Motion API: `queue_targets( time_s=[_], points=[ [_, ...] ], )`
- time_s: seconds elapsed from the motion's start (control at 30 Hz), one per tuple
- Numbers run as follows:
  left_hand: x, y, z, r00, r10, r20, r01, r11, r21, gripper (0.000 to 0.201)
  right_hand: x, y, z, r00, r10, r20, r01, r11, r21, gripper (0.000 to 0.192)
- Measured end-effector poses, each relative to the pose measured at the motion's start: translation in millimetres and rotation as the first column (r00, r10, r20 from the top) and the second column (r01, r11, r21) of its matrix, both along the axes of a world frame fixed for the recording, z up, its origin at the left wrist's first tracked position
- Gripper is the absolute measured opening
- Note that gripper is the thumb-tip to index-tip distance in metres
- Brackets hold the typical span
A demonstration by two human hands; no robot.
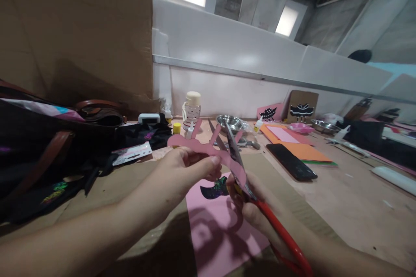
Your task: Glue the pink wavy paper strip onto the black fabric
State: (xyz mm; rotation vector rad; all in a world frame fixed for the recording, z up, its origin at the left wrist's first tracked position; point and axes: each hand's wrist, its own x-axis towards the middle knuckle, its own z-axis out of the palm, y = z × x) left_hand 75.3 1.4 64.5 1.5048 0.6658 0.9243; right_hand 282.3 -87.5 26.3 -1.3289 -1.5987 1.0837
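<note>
Between the thumb and fingers of my left hand (195, 164) is a pink paper cutout (186, 143) with a wavy edge and thin strips standing up from it. My right hand (251, 203) is closed round red-handled scissors (276, 220), whose blades are spread and point away from me. The paper's right end lies against the blades. Below both hands, a pink sheet (211, 233) rests on brown cardboard (156, 229). On that sheet is a dark, glittery curved piece (212, 189), partly hidden by my right fingers.
A black phone (290, 162) lies to the right, beside stacked coloured paper (312, 151). Behind my hands stand a metal bowl (229, 122) and a cream-lidded bottle (193, 110). A dark bag (42, 143) fills the left side. Two decorated cards lean against the back wall.
</note>
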Motion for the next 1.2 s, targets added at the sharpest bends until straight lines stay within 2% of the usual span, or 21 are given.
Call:
queue_targets(
  time_s=[0.13, 0.27, 0.4, 0.67, 0.73, 1.0, 1.2],
  points=[
    [-2.2, -0.4, -2.8, 0.999, 0.049, 0.001, -0.049, 0.997, -0.054, 0.022, -1.5, -0.6, -0.5, 0.997, -0.001, -0.074, -0.003, 0.998, -0.056, 0.046],
    [-2.3, -0.9, -3.1, 0.998, 0.067, -0.005, -0.067, 0.997, -0.049, 0.021, -5.6, -3.0, 3.9, 0.995, -0.087, -0.042, 0.087, 0.996, 0.007, 0.043],
    [-1.7, 0.0, -4.6, 0.995, 0.097, -0.015, -0.098, 0.993, -0.071, 0.022, -5.1, -4.2, 4.6, 0.998, -0.029, -0.047, 0.027, 0.999, -0.037, 0.045],
    [-1.1, 0.0, -4.4, 0.995, 0.103, 0.009, -0.102, 0.992, -0.073, 0.02, 3.3, 22.4, -17.7, 0.997, 0.01, -0.079, -0.009, 1.0, 0.013, 0.052],
    [-0.7, 0.0, -4.6, 0.994, 0.105, 0.018, -0.103, 0.991, -0.08, 0.02, 3.7, 26.2, -18.4, 0.997, 0.02, -0.076, -0.02, 1.0, 0.001, 0.054],
    [0.3, -0.4, -2.8, 0.993, 0.089, 0.076, -0.082, 0.993, -0.09, 0.021, -4.0, 1.7, 15.6, 0.997, 0.012, -0.071, -0.012, 1.0, 0.007, 0.048],
    [1.6, -0.6, -2.3, 0.992, 0.069, 0.105, -0.06, 0.994, -0.087, 0.023, -7.8, 3.3, 17.8, 0.998, 0.02, -0.051, -0.02, 1.0, 0.005, 0.045]
  ],
)
